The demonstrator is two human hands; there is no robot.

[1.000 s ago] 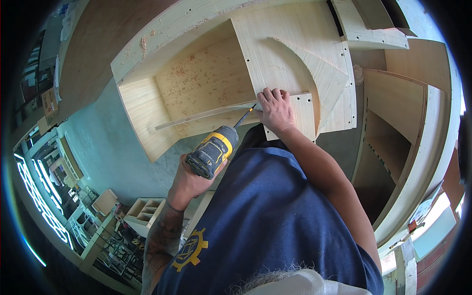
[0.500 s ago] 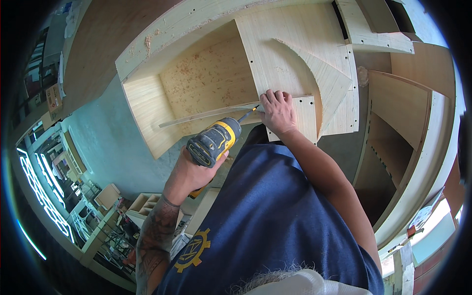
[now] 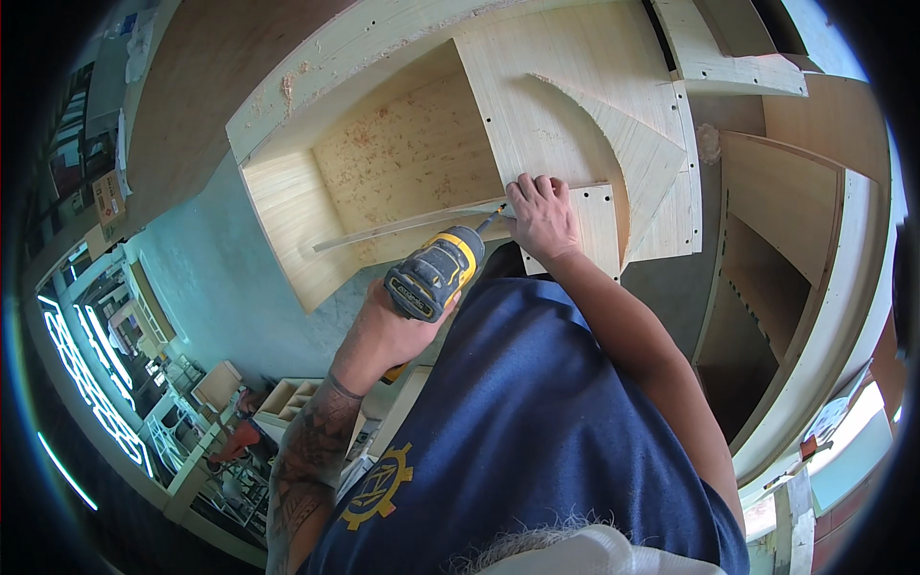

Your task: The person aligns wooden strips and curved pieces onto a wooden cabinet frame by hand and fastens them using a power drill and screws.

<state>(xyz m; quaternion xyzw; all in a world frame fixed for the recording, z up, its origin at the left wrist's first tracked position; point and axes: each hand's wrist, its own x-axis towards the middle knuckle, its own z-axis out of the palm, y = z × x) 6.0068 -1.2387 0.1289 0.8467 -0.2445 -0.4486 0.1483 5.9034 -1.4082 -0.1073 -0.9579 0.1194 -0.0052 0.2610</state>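
Observation:
My left hand (image 3: pixel 398 331) is wrapped round the grip of a black and yellow cordless drill (image 3: pixel 436 275). Its bit (image 3: pixel 492 218) points up and right, and the tip meets the wood right beside the fingers of my right hand (image 3: pixel 544 216). Those fingers are bent over a small pale wooden board (image 3: pixel 596 228) with dark holes along its upper edge. A thin wooden strip (image 3: pixel 402 226) runs leftward from there along the cabinet's near side. Whether a screw sits at the bit's tip I cannot tell.
The pale wooden cabinet (image 3: pixel 280 196) has an open compartment with shavings inside. A curved wooden panel (image 3: pixel 637 144) lies on its top at right. Another shelved cabinet (image 3: pixel 781 201) stands farther right. At lower left are a compartmented box (image 3: pixel 287 398) and cluttered racks.
My left hand and the drill have moved a little to the right and forward, closer to my right hand. My right hand stays in place on the board.

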